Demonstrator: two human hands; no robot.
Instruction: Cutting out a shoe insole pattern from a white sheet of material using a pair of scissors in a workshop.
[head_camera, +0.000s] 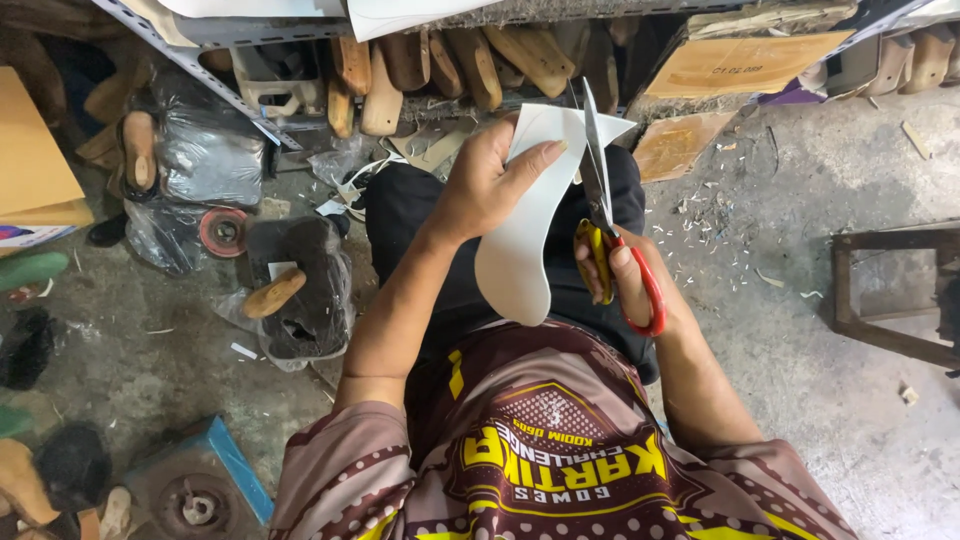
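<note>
left hand (487, 185): thumb and fingers pinched on the top part of a white sole-shaped sheet (520, 250), holding it up over the lap
sheet position: hangs between the two hands, rounded end pointing down toward the person's torso, upper edge under the left thumb
right hand (625, 280): fingers through the loops of the scissors (605, 215), curled tight on the handles
scissors: one yellow loop, one red loop; blades point up and away, running along the sheet's right edge, touching or just beside it, can't tell which
blades: look nearly together, tips above the sheet's top corner
floor (800, 330): grey concrete, small scraps scattered to the right
behind: row of wooden shoe lasts (440, 65) on the floor under a shelf
left side: black bag (300, 290) with a wooden last lying in it
right side: wooden stool frame (890, 290), well apart from the hands
</note>
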